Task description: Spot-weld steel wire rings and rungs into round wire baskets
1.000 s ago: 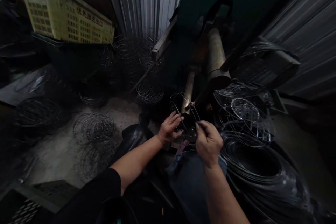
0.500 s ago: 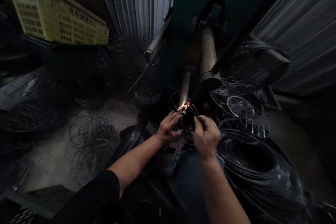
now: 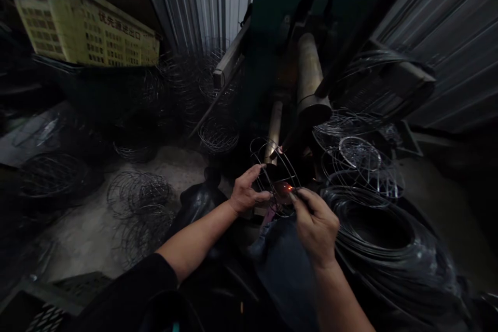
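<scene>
Both my hands hold a round wire frame [image 3: 274, 166] in front of a dark welding machine [image 3: 307, 93]. My left hand [image 3: 246, 192] grips the frame's left side with curled fingers. On the right side, my right hand [image 3: 317, 223] pinches a wire of the frame. A small orange glowing spot [image 3: 288, 187] shows on the frame just by my right fingertips. My knee in blue jeans [image 3: 280, 264] lies below the hands.
Large coils of dark wire [image 3: 373, 238] lie at the right, with several finished wire frames [image 3: 360, 158] above them. More wire baskets [image 3: 138, 192] lie on the concrete floor at the left. A yellow printed board [image 3: 83, 28] stands at the back left.
Sparks at the machine's tip half a second ago have stopped; the frame has come down toward me, and a glowing spot now sits lower, near my right fingers.
</scene>
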Demonstrator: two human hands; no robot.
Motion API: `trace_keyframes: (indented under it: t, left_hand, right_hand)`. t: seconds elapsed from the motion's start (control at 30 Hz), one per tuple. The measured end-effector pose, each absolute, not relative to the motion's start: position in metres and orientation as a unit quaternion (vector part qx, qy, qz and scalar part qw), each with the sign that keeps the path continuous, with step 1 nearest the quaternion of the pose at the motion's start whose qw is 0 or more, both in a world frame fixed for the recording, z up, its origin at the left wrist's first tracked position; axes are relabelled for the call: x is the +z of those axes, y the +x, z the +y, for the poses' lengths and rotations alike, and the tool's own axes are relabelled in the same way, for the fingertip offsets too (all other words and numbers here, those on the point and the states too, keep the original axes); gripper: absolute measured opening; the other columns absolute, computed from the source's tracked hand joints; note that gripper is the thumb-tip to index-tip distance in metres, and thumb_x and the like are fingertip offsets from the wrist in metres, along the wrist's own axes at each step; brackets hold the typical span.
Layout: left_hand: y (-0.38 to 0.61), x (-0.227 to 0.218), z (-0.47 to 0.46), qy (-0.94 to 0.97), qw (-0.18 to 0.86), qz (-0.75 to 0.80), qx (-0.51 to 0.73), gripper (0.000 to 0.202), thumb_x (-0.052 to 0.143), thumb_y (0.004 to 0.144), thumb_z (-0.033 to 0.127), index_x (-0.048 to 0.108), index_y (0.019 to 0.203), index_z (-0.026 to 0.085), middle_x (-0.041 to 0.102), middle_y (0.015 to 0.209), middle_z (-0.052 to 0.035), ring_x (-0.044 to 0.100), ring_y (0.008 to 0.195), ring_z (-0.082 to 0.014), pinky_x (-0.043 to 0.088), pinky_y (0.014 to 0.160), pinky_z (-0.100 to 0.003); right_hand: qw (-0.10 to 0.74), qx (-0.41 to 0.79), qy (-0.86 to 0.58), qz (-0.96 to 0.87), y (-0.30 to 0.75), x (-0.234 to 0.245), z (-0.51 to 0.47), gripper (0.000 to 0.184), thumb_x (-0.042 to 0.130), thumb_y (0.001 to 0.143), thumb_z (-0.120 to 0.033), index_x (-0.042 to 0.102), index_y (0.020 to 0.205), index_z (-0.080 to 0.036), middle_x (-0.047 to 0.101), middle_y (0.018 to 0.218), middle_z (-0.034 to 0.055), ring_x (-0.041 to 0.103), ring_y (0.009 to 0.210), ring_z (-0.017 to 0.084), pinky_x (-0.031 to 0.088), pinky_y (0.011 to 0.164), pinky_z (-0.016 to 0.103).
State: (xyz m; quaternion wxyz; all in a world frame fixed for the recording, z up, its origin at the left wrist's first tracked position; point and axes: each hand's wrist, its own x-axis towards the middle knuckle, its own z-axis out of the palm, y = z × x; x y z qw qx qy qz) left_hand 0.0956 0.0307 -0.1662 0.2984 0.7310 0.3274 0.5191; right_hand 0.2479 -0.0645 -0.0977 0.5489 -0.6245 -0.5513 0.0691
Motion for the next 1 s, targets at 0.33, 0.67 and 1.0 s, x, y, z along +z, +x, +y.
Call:
trace_keyframes:
  t: [0.33,0.67,1.0]
  left_hand:
    - [0.103,-0.165,0.057,0.633,0.451,0.377,0.504,0.084,0.088,0.056,0.028,0.056,0.130,0.010,0.062,0.127,-0.0154,0.060,0.117,-0.0294,0.046,0.106,-0.045]
    - [0.108,-0.166,0.052,0.572,0.542,0.389,0.477,0.096,0.089,0.053,0.029,0.050,0.139,0.013,0.057,0.135,-0.0132,0.053,0.125,-0.0296,0.038,0.111,-0.044]
    - [0.108,-0.150,0.036,0.402,0.670,0.400,0.479,0.097,0.093,0.037,0.018,0.061,0.128,0.013,0.064,0.122,-0.0120,0.062,0.107,-0.0258,0.046,0.102,-0.044]
  right_hand:
    - [0.511,0.050,-0.652,-0.558,0.241,-0.071,-0.015,0.018,0.059,0.079,-0.033,0.071,0.073,-0.021,0.072,0.077,0.0050,0.066,0.071,0.020,0.052,0.070,0.032]
    - [0.508,0.075,-0.664,-0.544,0.251,-0.071,-0.029,0.022,0.067,0.077,-0.040,0.073,0.082,-0.019,0.073,0.101,0.0094,0.068,0.093,0.024,0.053,0.086,0.036]
    - [0.566,0.106,-0.665,-0.476,0.251,-0.096,-0.078,0.026,0.073,0.075,-0.037,0.073,0.095,-0.019,0.074,0.097,0.0073,0.069,0.088,0.022,0.056,0.084,0.037]
